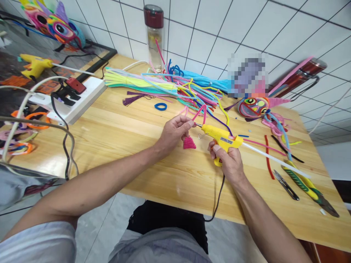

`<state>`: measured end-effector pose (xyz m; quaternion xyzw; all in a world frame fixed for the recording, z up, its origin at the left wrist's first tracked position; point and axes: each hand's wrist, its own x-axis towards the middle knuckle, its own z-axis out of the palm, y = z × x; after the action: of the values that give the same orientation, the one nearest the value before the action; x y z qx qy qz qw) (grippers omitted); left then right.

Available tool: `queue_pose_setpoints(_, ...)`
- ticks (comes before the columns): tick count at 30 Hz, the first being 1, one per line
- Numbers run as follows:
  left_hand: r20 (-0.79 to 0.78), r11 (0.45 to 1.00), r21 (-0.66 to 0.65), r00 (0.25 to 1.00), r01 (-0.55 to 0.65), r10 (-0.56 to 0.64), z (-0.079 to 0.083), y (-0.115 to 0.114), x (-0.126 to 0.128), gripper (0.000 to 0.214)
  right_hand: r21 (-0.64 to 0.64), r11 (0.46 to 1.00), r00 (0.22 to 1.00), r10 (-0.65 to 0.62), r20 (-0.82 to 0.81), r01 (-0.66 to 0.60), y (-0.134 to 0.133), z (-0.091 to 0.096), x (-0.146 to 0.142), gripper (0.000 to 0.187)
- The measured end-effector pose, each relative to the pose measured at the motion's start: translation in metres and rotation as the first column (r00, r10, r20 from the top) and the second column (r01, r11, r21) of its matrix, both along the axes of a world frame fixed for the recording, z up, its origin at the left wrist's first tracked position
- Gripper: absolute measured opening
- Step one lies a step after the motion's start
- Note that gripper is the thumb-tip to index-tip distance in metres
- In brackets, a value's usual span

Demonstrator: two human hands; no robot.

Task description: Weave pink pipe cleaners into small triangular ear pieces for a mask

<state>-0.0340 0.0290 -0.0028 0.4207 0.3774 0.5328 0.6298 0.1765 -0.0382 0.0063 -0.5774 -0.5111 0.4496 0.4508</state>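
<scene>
My left hand (175,133) pinches a piece made of bent pink pipe cleaner (203,113). Its tightly wound magenta part (189,143) hangs below the fingers, and a loop sticks up to the right. In my right hand (229,159) is a yellow hot glue gun (219,136), gripped by the handle. The metal nozzle points left and meets the piece at my left fingertips; whether glue is coming out cannot be seen. A long translucent glue stick (276,159) juts from the gun's back. A dark blue ring (160,106) lies beyond my left hand.
Bundled pipe cleaners (142,81) lie along the wall near a bottle (154,40). A white power strip (79,100), cords and a second glue gun (34,65) are left. Pliers (309,188), thread snips (286,185) and a colourful mask-like figure (253,106) are right.
</scene>
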Motion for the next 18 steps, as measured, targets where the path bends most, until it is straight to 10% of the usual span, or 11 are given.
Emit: queue_pose_setpoints(18,0.016,1.000,0.018,1.000,-0.006,0.005,-0.0017,0.0006,-0.0002,0.024,0.013,1.000,1.000,0.006,0.006,-0.006,0.0001,0.0011,-0.0012,0.031)
